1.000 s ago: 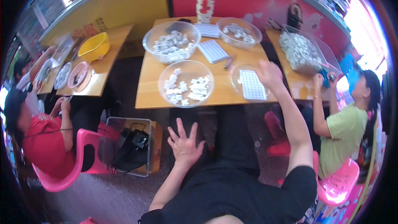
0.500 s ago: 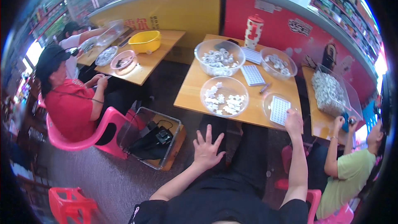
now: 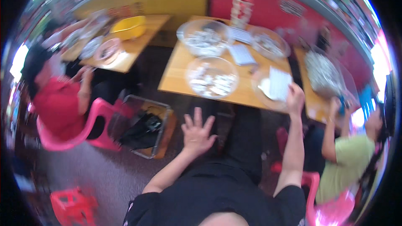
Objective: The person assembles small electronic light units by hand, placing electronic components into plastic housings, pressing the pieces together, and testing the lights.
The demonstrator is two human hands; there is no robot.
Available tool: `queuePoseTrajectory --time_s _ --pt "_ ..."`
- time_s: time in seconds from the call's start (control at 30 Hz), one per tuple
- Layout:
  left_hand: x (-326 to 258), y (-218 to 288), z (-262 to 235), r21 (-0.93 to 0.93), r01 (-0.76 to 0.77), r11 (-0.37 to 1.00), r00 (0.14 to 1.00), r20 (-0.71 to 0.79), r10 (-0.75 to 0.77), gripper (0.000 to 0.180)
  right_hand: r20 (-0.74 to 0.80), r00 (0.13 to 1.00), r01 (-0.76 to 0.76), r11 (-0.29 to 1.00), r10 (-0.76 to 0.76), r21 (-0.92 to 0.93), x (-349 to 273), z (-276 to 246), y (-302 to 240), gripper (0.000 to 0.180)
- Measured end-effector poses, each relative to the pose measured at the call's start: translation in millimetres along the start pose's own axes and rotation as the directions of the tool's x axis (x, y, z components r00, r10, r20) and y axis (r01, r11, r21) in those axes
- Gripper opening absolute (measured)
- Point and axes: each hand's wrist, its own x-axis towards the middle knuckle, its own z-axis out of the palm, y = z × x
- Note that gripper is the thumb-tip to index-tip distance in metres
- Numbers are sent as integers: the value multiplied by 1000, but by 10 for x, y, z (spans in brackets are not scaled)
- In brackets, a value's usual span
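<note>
My right hand (image 3: pixel 295 97) grips the near right edge of a white tray (image 3: pixel 279 83) with rows of small hollows. The tray is raised over a shallow clear round dish (image 3: pixel 258 95) at the table's right front, where something white shows beneath it. My left hand (image 3: pixel 198 136) hangs in front of the table with fingers spread and nothing in it. Beyond it is a clear bowl (image 3: pixel 212 77) of small white pieces. Farther back, two more white trays (image 3: pixel 241 54) lie beside a larger clear bowl (image 3: pixel 207 37) of pale parts. Motion blur hides fine detail.
A tall patterned cup (image 3: pixel 241 11) and another clear bowl (image 3: pixel 269 44) stand at the back of the wooden table (image 3: pixel 173 77). A co-worker in green sits right, one in red left. A clear crate (image 3: pixel 146 132) stands on the floor at left.
My right hand has raised the white tray from the round dish, uncovering something white there. The whole view has shifted and blurred. My left hand stays spread.
</note>
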Motion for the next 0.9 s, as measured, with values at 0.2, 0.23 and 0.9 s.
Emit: queuePoseTrajectory --time_s 0.2,0.23,0.9 --pt "-12 -1 74 30 -23 999 999 -47 25 74 239 894 -404 452 378 796 165 -165 36 17" --pt "6 55 77 31 -29 999 998 -57 31 73 48 981 -190 907 186 375 129 -125 161 17" --pt "46 -590 -4 -240 -248 939 857 -506 97 36 -295 833 -333 850 468 408 -481 305 603 11"
